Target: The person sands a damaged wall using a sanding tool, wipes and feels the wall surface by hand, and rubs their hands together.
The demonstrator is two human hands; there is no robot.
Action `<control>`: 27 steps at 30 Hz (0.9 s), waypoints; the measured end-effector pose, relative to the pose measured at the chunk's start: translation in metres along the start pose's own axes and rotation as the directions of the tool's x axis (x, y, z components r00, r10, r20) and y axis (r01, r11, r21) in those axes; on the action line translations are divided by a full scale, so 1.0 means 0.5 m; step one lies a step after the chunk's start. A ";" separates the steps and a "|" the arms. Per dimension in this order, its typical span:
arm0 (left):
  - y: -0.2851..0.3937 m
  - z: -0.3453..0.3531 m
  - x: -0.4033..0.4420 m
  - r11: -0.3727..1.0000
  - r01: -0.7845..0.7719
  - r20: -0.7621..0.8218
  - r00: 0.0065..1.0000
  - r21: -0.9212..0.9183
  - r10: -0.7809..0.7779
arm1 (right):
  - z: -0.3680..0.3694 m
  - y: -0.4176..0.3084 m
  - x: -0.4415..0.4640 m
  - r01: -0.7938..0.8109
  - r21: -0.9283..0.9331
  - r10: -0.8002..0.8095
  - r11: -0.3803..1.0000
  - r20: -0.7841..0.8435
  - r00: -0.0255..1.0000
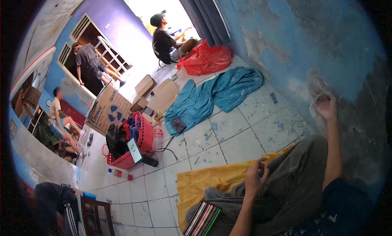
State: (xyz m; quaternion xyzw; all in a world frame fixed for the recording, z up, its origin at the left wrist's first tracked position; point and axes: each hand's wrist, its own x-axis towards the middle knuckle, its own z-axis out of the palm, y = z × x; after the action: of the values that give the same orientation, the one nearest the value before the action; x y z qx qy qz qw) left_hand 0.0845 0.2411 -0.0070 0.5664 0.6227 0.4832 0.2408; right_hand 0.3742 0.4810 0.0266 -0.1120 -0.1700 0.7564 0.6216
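Note:
My right hand [325, 107] is up against the blue wall [300, 68], on a bare grey patch where the paint has come off. Its fingers are bent to the surface around something pale that I cannot make out. My left hand [256, 178] hovers above my grey trousers [292, 175], fingers loosely curled and apart, with nothing visible in it. Under my legs lies a yellow cloth [196, 179]. By my knee, a block of thin, colourful striped edges [203, 218] shows at the bottom of the view.
Paint flakes [292, 122] litter the tiles along the wall. Beyond are a teal cloth [220, 89], a red plastic bag [206, 58], a pink basket [145, 136] with a phone [134, 150], and a cardboard box [108, 111]. Several people are around the room, one person [165, 44] by the doorway.

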 end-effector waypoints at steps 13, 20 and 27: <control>0.006 -0.001 -0.004 0.998 -0.004 0.039 0.999 0.061 0.001 | 0.008 -0.008 -0.003 0.079 -0.143 -0.074 0.987 0.041 0.996; 0.019 -0.005 -0.004 0.998 -0.008 0.011 1.000 0.063 0.008 | 0.031 -0.005 -0.025 0.224 -0.147 -0.199 0.963 0.171 0.965; -0.017 0.016 0.000 0.988 -0.080 0.010 0.997 0.131 0.079 | 0.022 0.010 -0.013 0.014 0.069 -0.003 0.998 -0.157 0.988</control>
State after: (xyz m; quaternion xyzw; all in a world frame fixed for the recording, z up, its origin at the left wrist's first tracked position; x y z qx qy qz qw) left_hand 0.0874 0.2446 -0.0180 0.6067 0.6293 0.4490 0.1852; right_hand 0.3669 0.4723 0.0343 -0.1487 -0.0944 0.7480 0.6399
